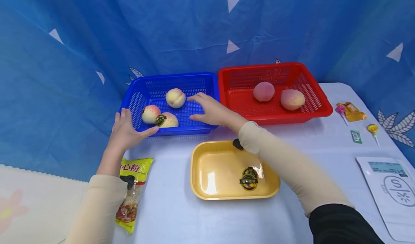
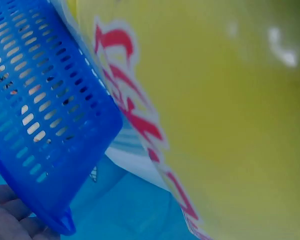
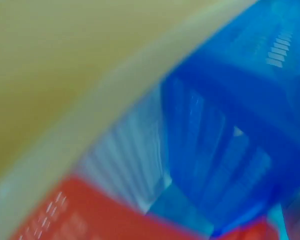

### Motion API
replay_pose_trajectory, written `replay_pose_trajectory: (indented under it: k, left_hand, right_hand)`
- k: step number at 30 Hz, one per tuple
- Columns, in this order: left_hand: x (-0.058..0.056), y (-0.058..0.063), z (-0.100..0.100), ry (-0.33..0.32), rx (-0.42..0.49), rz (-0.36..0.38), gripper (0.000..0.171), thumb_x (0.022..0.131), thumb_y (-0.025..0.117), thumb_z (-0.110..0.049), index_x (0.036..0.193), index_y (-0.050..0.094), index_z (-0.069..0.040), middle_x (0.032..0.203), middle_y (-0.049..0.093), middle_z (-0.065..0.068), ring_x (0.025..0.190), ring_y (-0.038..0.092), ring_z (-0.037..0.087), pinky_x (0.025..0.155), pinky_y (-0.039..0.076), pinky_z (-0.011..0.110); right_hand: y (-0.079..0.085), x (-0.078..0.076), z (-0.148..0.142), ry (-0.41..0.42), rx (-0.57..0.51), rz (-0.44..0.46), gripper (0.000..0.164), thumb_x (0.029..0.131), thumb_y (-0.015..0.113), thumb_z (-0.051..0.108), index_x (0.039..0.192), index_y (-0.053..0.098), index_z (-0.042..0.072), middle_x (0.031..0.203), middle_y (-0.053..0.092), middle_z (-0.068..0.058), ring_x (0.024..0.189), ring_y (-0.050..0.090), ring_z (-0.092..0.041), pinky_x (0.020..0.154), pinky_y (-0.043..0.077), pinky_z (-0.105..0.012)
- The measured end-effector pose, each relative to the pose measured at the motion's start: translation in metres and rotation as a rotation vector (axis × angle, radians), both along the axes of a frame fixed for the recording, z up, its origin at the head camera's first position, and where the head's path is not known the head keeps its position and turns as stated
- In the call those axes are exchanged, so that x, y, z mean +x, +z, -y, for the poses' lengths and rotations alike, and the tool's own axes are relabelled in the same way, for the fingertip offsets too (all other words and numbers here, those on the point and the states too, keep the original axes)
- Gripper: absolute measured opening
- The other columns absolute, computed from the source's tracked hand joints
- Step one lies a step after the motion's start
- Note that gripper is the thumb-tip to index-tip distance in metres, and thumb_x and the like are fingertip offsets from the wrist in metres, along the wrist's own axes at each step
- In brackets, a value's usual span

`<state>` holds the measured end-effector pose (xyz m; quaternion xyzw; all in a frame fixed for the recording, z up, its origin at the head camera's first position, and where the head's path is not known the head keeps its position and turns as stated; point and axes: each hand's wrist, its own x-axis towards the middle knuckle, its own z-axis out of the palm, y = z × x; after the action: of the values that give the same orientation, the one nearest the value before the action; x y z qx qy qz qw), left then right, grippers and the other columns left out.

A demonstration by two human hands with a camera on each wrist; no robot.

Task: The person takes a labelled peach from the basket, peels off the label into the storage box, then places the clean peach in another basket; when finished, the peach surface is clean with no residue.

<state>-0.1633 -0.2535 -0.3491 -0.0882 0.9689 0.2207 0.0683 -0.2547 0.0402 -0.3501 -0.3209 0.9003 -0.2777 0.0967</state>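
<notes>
A blue basket [image 1: 197, 128] holds a pale peach [image 1: 175, 98] at the back and, nearer the front, a red-tinged peach [image 1: 150, 114] beside another peach [image 1: 172, 120] with a black label. My left hand [image 1: 124, 133] is at the basket's front left corner, fingers extended upward and thumb out over the front rim. In the left wrist view, its fingers [image 2: 7, 220] show beside the blue rim. Over the right part of the basket reaches my right hand [image 1: 209, 110], its thumb and fingers spread apart toward the peaches, with nothing between them.
A red basket [image 1: 259, 122] with two pinkish peaches stands right of the blue one. Under my right forearm sits a yellow tray [image 1: 223, 196]. A yellow food packet [image 1: 137, 168] lies at left, wrapped sweets [image 1: 355, 112] and a white scale [image 1: 386, 197] at right.
</notes>
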Motion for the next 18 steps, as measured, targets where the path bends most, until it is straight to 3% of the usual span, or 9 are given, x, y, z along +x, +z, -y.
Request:
replay_pose_trajectory:
  k: [10, 18]
  left_hand:
    - [-0.006, 0.003, 0.005, 0.021, 0.001, 0.089, 0.14, 0.074, 0.062, -0.081, 0.153, -0.014, 0.006, 0.16, -0.021, 0.029, 0.147, -0.021, 0.05, 0.111, 0.007, 0.077]
    - [-0.007, 0.004, 0.008, 0.038, -0.037, 0.114, 0.145, 0.071, 0.061, -0.084, 0.151, -0.015, 0.01, 0.158, -0.022, 0.032, 0.146, -0.019, 0.053, 0.111, 0.009, 0.076]
  right_hand:
    - [-0.02, -0.011, 0.046, 0.066, -0.051, 0.075, 0.063, 0.093, 0.07, 0.031, 0.147, 0.044, 0.01, 0.151, 0.046, -0.006, 0.144, 0.039, -0.022, 0.122, 0.031, -0.036]
    - [-0.022, -0.011, 0.072, 0.098, -0.042, 0.162, 0.061, 0.093, 0.069, 0.028, 0.146, 0.044, 0.008, 0.146, 0.049, -0.014, 0.139, 0.044, -0.026, 0.117, 0.037, -0.037]
